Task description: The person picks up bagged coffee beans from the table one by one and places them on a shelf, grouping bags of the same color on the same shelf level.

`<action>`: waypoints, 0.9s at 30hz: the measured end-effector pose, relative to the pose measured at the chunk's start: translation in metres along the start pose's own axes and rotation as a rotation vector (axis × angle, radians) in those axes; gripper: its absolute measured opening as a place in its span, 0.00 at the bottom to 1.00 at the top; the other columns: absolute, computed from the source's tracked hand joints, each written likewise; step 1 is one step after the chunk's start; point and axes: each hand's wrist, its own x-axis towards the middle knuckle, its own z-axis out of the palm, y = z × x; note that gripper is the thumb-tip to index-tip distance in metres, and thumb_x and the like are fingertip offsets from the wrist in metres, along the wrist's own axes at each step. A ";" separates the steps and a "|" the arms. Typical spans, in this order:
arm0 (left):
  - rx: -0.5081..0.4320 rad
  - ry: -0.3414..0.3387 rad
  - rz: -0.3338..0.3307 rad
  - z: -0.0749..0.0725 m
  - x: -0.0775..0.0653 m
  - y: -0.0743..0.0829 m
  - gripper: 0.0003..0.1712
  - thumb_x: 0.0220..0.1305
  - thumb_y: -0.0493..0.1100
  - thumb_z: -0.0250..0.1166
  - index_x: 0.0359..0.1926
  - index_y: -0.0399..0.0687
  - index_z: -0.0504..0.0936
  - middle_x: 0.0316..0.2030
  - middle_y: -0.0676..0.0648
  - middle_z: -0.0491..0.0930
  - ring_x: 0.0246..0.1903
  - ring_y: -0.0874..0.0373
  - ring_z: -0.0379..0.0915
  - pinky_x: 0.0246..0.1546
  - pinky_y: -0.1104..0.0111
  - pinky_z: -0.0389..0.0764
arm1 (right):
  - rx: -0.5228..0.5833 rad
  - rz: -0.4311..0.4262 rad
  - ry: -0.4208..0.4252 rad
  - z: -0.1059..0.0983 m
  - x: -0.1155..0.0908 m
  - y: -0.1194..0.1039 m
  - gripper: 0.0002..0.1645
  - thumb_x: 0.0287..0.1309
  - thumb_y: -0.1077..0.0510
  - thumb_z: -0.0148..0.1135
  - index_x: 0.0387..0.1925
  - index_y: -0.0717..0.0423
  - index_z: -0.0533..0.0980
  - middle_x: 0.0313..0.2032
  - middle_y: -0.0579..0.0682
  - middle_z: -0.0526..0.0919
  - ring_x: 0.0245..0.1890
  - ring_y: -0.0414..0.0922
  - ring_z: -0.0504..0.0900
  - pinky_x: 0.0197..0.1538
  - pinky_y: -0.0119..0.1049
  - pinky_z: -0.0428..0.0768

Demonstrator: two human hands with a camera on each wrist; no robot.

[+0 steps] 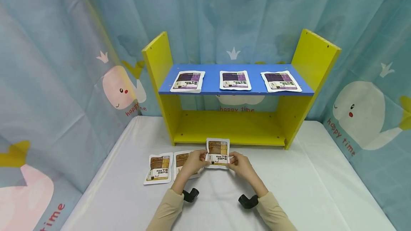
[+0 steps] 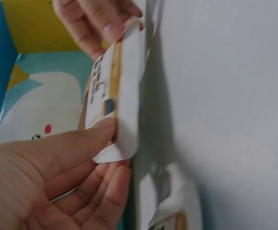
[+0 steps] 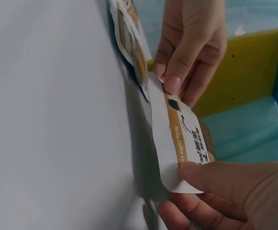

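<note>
Both hands hold one brown-and-white coffee pouch (image 1: 218, 150) by its two sides, in front of the shelf's lower board. My left hand (image 1: 193, 162) pinches its left edge, thumb on the printed face and fingers behind. At the opposite edge my right hand (image 1: 241, 166) pinches it the same way. In the right wrist view the pouch (image 3: 179, 139) is held above the white cloth, its "Hello, Coffee" band showing. Two more brown pouches lie to the left: one pouch (image 1: 159, 168) in full view, the other pouch (image 1: 180, 160) partly hidden under my left hand.
A shelf with yellow sides and a blue upper board (image 1: 210, 68) stands at the back. Three purple pouches lie along that board: left (image 1: 187, 81), middle (image 1: 235, 80), right (image 1: 281, 81). Below is a yellow board (image 1: 229, 127). Patterned curtains (image 1: 64, 81) surround the white table (image 1: 305, 195).
</note>
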 end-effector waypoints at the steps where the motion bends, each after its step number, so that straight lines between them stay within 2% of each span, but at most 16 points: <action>1: -0.010 0.011 -0.005 0.003 0.001 0.001 0.29 0.53 0.33 0.67 0.56 0.27 0.71 0.33 0.41 0.76 0.29 0.58 0.67 0.26 0.73 0.71 | 0.000 0.003 0.011 -0.001 0.001 0.001 0.22 0.47 0.64 0.69 0.45 0.66 0.75 0.26 0.48 0.79 0.25 0.40 0.77 0.31 0.30 0.77; 6: -0.025 0.071 -0.013 0.014 0.006 0.004 0.31 0.51 0.33 0.68 0.58 0.30 0.71 0.36 0.41 0.77 0.29 0.58 0.69 0.25 0.74 0.71 | 0.005 0.022 0.045 -0.008 0.004 0.005 0.24 0.46 0.65 0.69 0.47 0.67 0.75 0.25 0.48 0.78 0.24 0.40 0.76 0.28 0.29 0.75; 10: -0.030 0.109 0.014 0.021 0.009 0.006 0.31 0.52 0.33 0.68 0.59 0.32 0.71 0.40 0.39 0.78 0.30 0.56 0.73 0.24 0.74 0.74 | 0.012 0.026 0.065 -0.013 0.005 0.008 0.25 0.46 0.67 0.69 0.49 0.68 0.74 0.27 0.51 0.79 0.25 0.41 0.77 0.28 0.29 0.76; 14: -0.039 0.137 0.025 0.028 0.012 0.011 0.32 0.52 0.33 0.68 0.59 0.34 0.70 0.42 0.38 0.77 0.27 0.57 0.72 0.22 0.74 0.72 | 0.036 0.028 0.078 -0.020 0.005 0.009 0.27 0.45 0.68 0.68 0.50 0.70 0.73 0.28 0.55 0.79 0.26 0.44 0.79 0.27 0.29 0.77; 20: -0.037 0.143 0.031 0.038 0.019 0.019 0.36 0.48 0.29 0.69 0.61 0.34 0.68 0.44 0.39 0.76 0.29 0.58 0.71 0.24 0.75 0.72 | 0.034 0.031 0.117 -0.030 0.005 0.013 0.30 0.47 0.68 0.67 0.54 0.69 0.70 0.30 0.55 0.79 0.27 0.44 0.78 0.28 0.29 0.77; 27: -0.063 0.165 0.075 0.050 0.030 0.027 0.37 0.48 0.27 0.68 0.62 0.35 0.68 0.44 0.40 0.75 0.33 0.55 0.73 0.28 0.76 0.77 | 0.050 0.063 0.153 -0.043 0.003 0.019 0.32 0.49 0.66 0.67 0.56 0.70 0.66 0.33 0.59 0.80 0.29 0.47 0.79 0.27 0.28 0.76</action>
